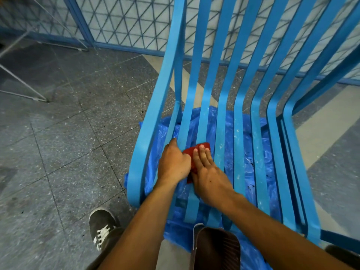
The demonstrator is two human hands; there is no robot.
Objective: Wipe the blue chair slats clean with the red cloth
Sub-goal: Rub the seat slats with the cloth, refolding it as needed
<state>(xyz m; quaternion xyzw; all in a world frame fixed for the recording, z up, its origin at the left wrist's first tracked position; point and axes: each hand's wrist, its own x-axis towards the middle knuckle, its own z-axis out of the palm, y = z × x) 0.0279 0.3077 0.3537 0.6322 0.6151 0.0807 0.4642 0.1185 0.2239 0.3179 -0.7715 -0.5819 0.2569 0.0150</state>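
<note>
A blue slatted chair (222,123) fills the middle and right of the head view, its seat slats speckled with white flecks. A red cloth (194,151) lies on the left seat slats, mostly covered by my hands. My right hand (206,172) presses flat on the cloth with straight fingers. My left hand (173,162) sits beside it with fingers curled round a slat at the cloth's left edge; whether it also pinches the cloth I cannot tell.
A blue plastic sheet (249,156) lies on the floor under the chair. Grey speckled tiles (78,143) spread to the left. A blue lattice fence (126,22) runs behind. My shoe (102,227) stands at the lower left; a dark ribbed object (216,248) sits below the seat.
</note>
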